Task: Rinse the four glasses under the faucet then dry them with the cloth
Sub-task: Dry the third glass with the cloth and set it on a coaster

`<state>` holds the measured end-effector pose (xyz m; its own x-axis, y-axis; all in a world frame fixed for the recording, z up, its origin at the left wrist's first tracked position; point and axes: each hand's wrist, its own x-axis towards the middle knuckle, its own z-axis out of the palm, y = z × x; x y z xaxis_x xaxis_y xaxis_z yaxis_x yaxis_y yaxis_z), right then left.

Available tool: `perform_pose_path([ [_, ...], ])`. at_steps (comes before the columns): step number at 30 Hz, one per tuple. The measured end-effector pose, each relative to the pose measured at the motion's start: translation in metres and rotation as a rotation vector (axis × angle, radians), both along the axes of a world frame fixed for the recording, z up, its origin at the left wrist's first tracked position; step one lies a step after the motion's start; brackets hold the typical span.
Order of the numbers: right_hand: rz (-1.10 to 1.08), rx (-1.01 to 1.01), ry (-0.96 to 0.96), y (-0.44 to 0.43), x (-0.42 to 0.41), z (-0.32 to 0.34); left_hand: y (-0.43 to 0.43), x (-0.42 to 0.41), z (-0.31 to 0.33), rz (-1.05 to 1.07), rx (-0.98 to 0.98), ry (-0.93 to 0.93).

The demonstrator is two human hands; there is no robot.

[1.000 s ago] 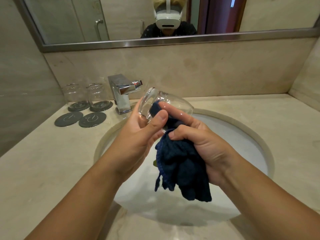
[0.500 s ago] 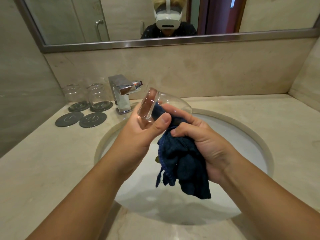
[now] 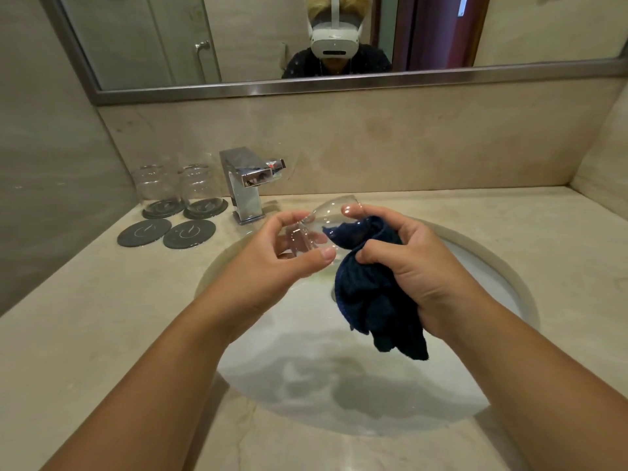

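The clear glass (image 3: pixel 326 219) lies tipped on its side in the air above the sink (image 3: pixel 503 263), just in front of and to the right of the faucet (image 3: pixel 246 185), its thick base toward the left hand (image 3: pixel 272 263) and its open mouth toward the right hand (image 3: pixel 418 263). The left hand holds it at the base end, thumb below and fingers curled over the top. The right hand is closed around a bunched dark blue cloth (image 3: pixel 370 300), one fingertip lying on the glass wall; a corner of the cloth is pushed into the mouth of the glass and the rest hangs down over the basin. Left of the faucet, two more glasses (image 3: pixel 176 183) stand on dark round coasters (image 3: pixel 185 208) against the back wall, touching or nearly so. In front of them two bare coasters (image 3: pixel 166 232) lie side by side on the beige stone tabletop (image 3: pixel 85 317). Above the faucet, a metal-framed mirror (image 3: pixel 339 86) spans the wall.
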<state>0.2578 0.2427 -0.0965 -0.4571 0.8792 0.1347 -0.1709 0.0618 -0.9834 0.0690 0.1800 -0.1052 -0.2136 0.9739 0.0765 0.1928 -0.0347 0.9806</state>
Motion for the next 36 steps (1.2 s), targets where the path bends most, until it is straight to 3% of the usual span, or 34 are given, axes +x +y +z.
perform_pose_path([
  [17,-0.147,-0.102,0.06,0.003,0.003,-0.005,0.003,-0.001,-0.002,0.216,0.098,-0.076],
  [23,-0.308,0.089,-0.094,-0.009,-0.006,-0.002,0.002,-0.015,0.004,0.303,0.124,-0.052],
  [36,-0.105,0.484,-0.303,-0.04,-0.099,0.037,-0.034,-0.102,0.022,0.545,0.197,0.121],
])
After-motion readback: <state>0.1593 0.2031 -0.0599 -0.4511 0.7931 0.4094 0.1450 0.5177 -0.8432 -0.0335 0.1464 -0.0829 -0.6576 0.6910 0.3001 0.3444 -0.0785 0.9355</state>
